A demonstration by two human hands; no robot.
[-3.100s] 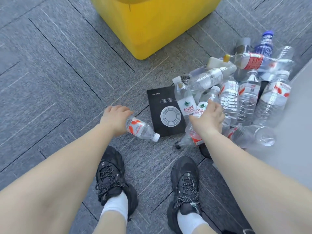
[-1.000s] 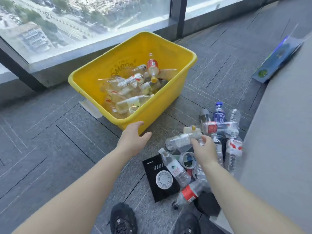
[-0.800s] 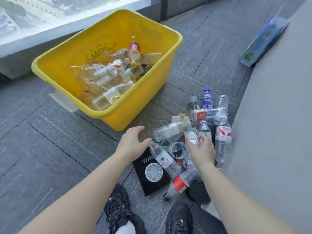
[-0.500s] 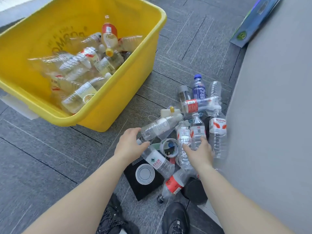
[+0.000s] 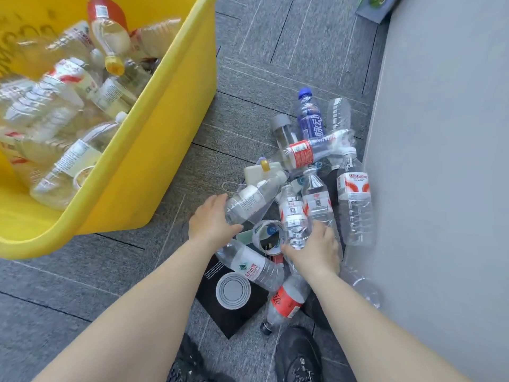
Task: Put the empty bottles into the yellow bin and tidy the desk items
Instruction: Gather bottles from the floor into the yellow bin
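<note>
A yellow bin (image 5: 154,150) at the upper left holds several empty clear bottles. A heap of empty plastic bottles lies on the grey carpet to its right. My left hand (image 5: 210,220) is closed around the base of a clear bottle with a white label (image 5: 253,199) that lies tilted on the heap. My right hand (image 5: 314,250) grips the lower end of a slim clear bottle with a red-and-white label (image 5: 293,213). A bottle with a green-logo label (image 5: 250,267) lies below my hands, and a blue bottle (image 5: 309,117) lies at the heap's far end.
A black booklet with a silver disc print (image 5: 231,296) lies under the bottles, and a tape roll (image 5: 268,238) sits between my hands. A grey desk surface (image 5: 440,188) fills the right side. My black shoes (image 5: 298,357) are at the bottom edge.
The view tipped down and moved closer to the heap. Both hands, empty a second ago, reached into the pile and each closed on a bottle.
</note>
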